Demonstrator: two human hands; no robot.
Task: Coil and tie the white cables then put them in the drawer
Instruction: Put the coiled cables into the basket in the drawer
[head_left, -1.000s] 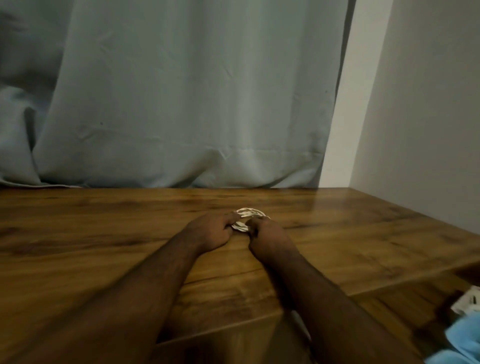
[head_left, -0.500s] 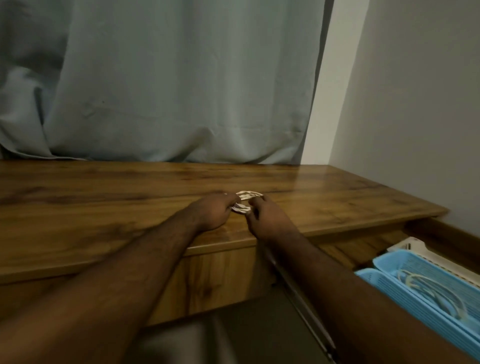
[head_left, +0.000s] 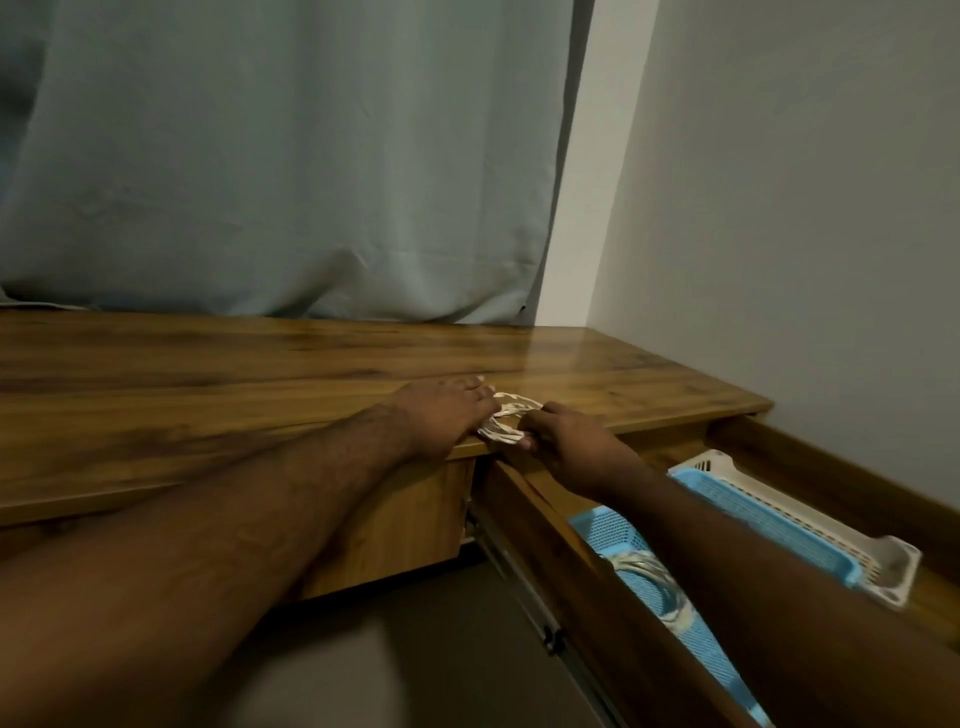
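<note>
Both hands, left (head_left: 441, 415) and right (head_left: 576, 447), pinch the small coiled white cable bundle (head_left: 506, 421) at the brown wooden surface (head_left: 208, 384) edge. Light, limp and springy, it likely needs a closed grip across all loops.

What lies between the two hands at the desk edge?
In the head view, the coiled white cable lies between the left hand and right hand; both grip it.

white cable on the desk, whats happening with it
A person holds a coiled white cable at the front edge of the wooden desk, the left hand on one side and the right hand gripping the other. Below to the right, the drawer is open, with another white cable already in a blue basket.
</note>
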